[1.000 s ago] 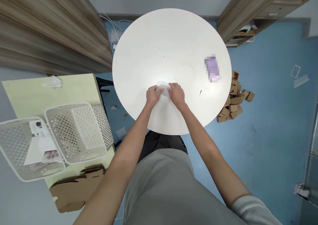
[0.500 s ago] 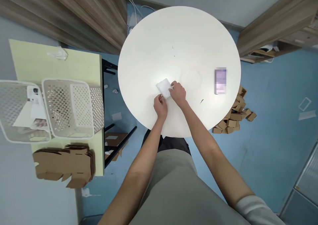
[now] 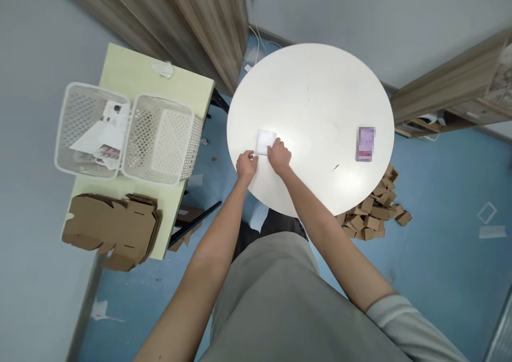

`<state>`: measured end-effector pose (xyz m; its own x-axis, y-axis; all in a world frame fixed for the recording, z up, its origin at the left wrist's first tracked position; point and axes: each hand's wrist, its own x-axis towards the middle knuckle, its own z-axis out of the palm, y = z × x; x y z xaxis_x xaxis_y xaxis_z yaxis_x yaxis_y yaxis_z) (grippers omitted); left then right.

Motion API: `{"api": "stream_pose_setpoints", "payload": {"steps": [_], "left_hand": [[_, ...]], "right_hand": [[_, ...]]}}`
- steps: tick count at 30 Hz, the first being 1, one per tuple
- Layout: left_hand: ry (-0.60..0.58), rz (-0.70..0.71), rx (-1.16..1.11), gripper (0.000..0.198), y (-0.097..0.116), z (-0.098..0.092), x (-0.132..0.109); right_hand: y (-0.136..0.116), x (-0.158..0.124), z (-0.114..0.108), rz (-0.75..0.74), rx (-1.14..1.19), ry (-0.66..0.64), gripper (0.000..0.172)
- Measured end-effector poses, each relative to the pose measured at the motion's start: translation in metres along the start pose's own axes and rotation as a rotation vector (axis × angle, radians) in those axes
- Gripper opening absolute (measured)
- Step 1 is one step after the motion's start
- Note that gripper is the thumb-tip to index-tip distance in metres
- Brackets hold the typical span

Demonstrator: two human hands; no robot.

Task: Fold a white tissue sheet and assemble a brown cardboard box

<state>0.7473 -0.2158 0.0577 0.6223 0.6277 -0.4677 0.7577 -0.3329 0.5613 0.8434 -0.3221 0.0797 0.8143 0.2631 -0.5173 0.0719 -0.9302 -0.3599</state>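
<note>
A small flat white square packet [image 3: 265, 141] lies on the round white table [image 3: 316, 101], near its left front edge. My right hand [image 3: 279, 155] rests at the packet's near right corner, fingers curled onto it. Just left of that, my left hand [image 3: 247, 166] is closed, its fingertips at the packet's near left corner. Both hands pinch the packet against the tabletop. A small purple item [image 3: 365, 143] lies flat on the right side of the table, away from both hands.
A pale green side table [image 3: 132, 85] on the left carries two white mesh baskets [image 3: 162, 138], one with papers [image 3: 104, 133], and a stack of flat cardboard blanks [image 3: 112, 226]. A heap of small brown boxes [image 3: 374, 212] sits on the blue floor at the right.
The view has swung so the table sits further right and the side table is more in sight. My left hand has come back up to the packet's near left corner.
</note>
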Motion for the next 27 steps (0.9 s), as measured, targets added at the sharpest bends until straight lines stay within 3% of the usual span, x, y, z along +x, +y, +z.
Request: {"api": "stream_pose_setpoints", "payload": {"steps": [3,6,10,13,16,19,23,27], "left_hand": [[-0.036,0.069,-0.071,0.039,-0.023,-0.023,-0.042],[-0.054,0.122,-0.159,0.043,-0.077,-0.055,-0.1],[-0.021,0.033,-0.165,0.033,-0.189,-0.116,-0.181],[0.08,-0.045,-0.149,0.029,-0.277,-0.171,-0.219],[0.199,-0.098,-0.14,0.032,-0.347,-0.218,-0.226],[0.255,-0.065,-0.068,0.039,-0.39,-0.246,-0.209],[0.184,0.011,0.04,0.046,-0.417,-0.254,-0.184],[0.156,0.053,0.027,0.039,-0.431,-0.253,-0.173]], "right_hand": [[-0.007,-0.008,-0.012,-0.046,-0.084,0.037,0.028],[-0.035,-0.039,0.002,-0.129,-0.066,0.137,0.026],[-0.082,-0.118,0.066,-0.334,0.039,0.162,0.022],[-0.104,-0.189,0.125,-0.446,0.062,0.074,0.025],[-0.117,-0.248,0.177,-0.436,0.018,-0.055,0.022],[-0.128,-0.287,0.212,-0.435,-0.032,-0.186,0.018],[-0.146,-0.311,0.23,-0.448,-0.068,-0.257,0.018],[-0.156,-0.323,0.23,-0.421,-0.019,-0.209,0.02]]}}
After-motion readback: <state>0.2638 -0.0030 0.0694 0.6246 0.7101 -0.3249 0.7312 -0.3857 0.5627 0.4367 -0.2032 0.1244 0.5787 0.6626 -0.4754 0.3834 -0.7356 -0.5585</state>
